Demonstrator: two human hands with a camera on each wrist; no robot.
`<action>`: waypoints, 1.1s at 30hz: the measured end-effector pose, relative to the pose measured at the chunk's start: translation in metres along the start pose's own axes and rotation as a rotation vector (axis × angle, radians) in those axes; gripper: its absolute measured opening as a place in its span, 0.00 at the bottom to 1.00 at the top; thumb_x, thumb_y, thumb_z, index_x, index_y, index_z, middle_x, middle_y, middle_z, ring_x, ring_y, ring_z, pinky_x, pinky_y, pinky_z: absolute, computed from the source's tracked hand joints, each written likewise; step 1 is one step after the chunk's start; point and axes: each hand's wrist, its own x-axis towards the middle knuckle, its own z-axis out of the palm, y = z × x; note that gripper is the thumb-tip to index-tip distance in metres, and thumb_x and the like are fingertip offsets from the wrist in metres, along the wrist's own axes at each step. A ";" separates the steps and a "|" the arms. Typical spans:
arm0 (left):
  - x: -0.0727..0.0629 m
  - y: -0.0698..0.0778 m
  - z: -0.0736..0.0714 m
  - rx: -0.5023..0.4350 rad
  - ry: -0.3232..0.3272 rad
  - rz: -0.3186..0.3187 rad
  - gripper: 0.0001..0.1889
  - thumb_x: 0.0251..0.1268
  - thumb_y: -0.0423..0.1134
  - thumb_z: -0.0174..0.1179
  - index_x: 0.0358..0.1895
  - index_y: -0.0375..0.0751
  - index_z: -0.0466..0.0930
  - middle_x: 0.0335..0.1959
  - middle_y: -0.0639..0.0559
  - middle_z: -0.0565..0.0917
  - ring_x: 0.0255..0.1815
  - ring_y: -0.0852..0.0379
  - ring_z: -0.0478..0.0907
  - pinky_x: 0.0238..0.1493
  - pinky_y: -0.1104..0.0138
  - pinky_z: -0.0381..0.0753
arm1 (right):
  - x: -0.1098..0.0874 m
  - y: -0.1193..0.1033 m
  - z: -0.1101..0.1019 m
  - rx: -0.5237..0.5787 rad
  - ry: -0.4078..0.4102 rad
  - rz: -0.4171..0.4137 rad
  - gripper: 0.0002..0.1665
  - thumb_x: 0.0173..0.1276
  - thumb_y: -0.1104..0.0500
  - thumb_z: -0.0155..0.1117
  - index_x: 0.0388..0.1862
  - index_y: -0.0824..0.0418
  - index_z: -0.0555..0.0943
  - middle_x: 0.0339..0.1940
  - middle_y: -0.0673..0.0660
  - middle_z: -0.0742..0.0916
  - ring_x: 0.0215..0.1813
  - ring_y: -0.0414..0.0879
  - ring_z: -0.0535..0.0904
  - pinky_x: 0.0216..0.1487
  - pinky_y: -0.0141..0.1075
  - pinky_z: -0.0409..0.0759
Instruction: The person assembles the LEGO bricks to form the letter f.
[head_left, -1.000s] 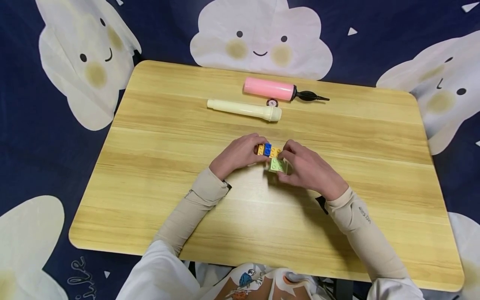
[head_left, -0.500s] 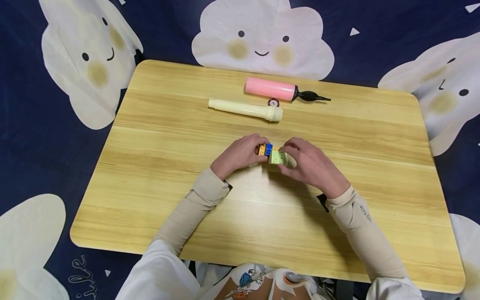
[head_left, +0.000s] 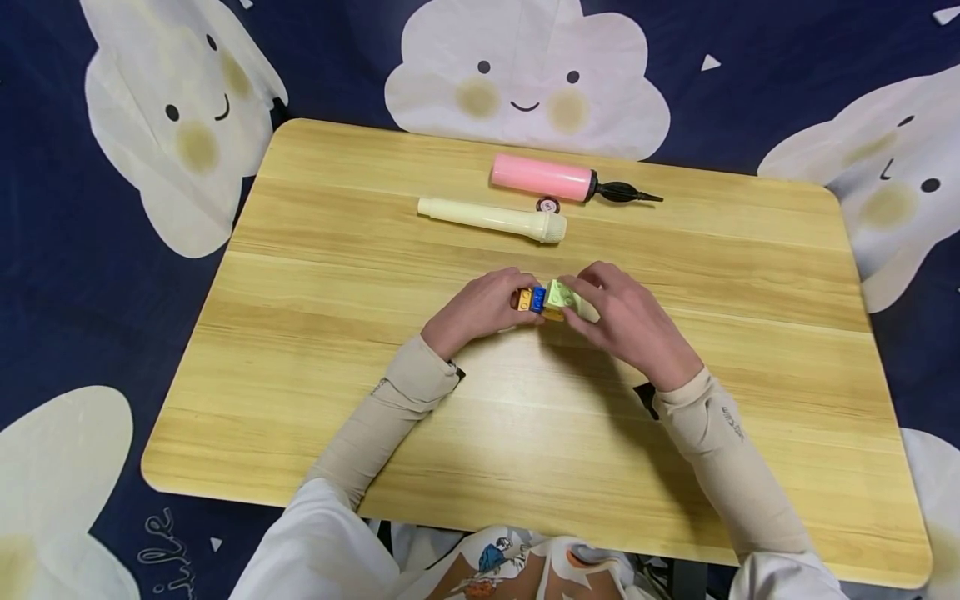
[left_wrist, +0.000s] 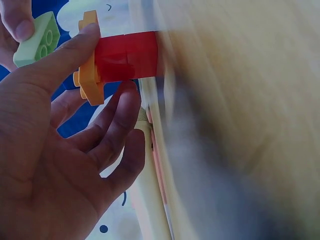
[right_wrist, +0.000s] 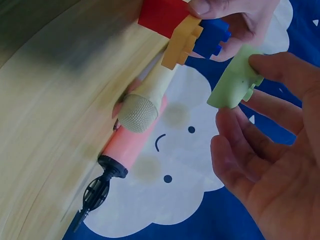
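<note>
My left hand point(head_left: 480, 310) steadies a small brick stack between thumb and fingers. Red bricks point(left_wrist: 129, 57) form its base, an orange brick point(left_wrist: 90, 75) lies across them, and a blue brick point(right_wrist: 209, 37) sits on top of the orange one. In my right hand point(head_left: 633, 329), thumb and fingers pinch a light green brick point(head_left: 558, 294). The right wrist view has this green brick apart from the stack, tilted, with a gap between it and the orange brick's free end. From the head, it overlaps the orange brick just right of the blue one.
Beyond the hands, a cream toy microphone point(head_left: 491, 220) lies on the wooden table point(head_left: 337, 417). Behind it are a pink hand pump point(head_left: 542, 177) with a black nozzle and a small dark round chip point(head_left: 548, 205). A cloud-patterned cloth point(head_left: 330, 50) hangs behind the table.
My right hand has carried the light green brick away from my body, from in front of the stack to over the orange brick's right part. My left hand and the stack stay nearly put.
</note>
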 end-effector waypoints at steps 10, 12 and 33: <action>0.000 -0.002 0.000 -0.002 -0.001 -0.005 0.23 0.61 0.51 0.71 0.55 0.43 0.81 0.43 0.54 0.80 0.40 0.57 0.76 0.44 0.63 0.77 | 0.005 -0.001 0.001 -0.006 -0.004 0.010 0.23 0.64 0.60 0.72 0.57 0.67 0.83 0.41 0.62 0.82 0.39 0.54 0.78 0.38 0.46 0.79; 0.000 -0.001 0.000 0.004 -0.006 -0.014 0.25 0.60 0.51 0.71 0.57 0.43 0.81 0.44 0.53 0.81 0.41 0.57 0.76 0.44 0.63 0.77 | 0.006 -0.001 0.002 -0.004 -0.008 0.011 0.23 0.65 0.60 0.72 0.58 0.66 0.83 0.42 0.62 0.82 0.39 0.53 0.77 0.38 0.45 0.79; -0.001 0.001 -0.002 0.044 -0.016 0.002 0.23 0.62 0.52 0.70 0.56 0.44 0.80 0.38 0.52 0.78 0.36 0.57 0.72 0.36 0.65 0.73 | 0.010 -0.002 0.010 0.007 -0.048 0.018 0.22 0.65 0.62 0.71 0.57 0.68 0.83 0.40 0.61 0.81 0.38 0.53 0.76 0.38 0.43 0.77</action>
